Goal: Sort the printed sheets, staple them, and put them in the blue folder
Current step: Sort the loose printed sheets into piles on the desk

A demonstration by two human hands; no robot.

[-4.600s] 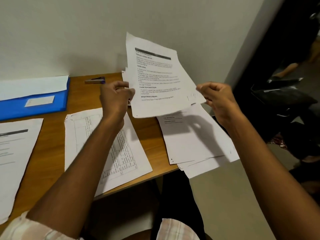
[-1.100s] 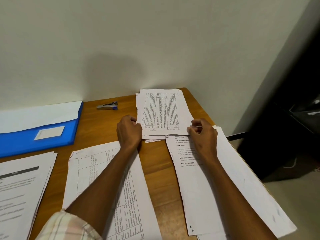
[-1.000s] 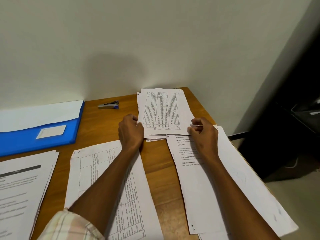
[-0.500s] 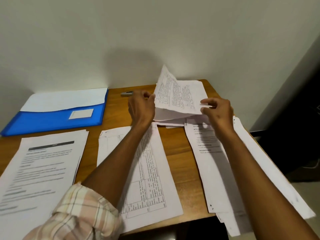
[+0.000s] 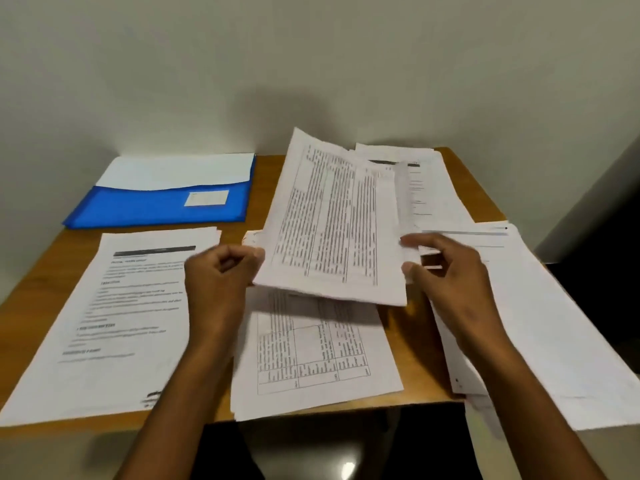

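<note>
Lifted since before, your table sheet (image 5: pixel 332 220) hangs between your fisted left hand (image 5: pixel 221 275) and loosely pinching right hand (image 5: pixel 446 271), above the desk.

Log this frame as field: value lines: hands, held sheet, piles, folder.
left hand: pinches left edge of the table-printed sheet
right hand: pinches the same sheet's right edge
table-printed sheet: lifted off the wooden table, tilted, above the centre pile
centre pile: table-printed pages, flat
left pile: text pages with a dark header bar
right pile: mostly blank-looking sheets, overhanging the table edge
back pile: text pages, partly hidden by the held sheet
blue folder: back left, lying flat, white paper showing at its top
stapler: not visible
</note>
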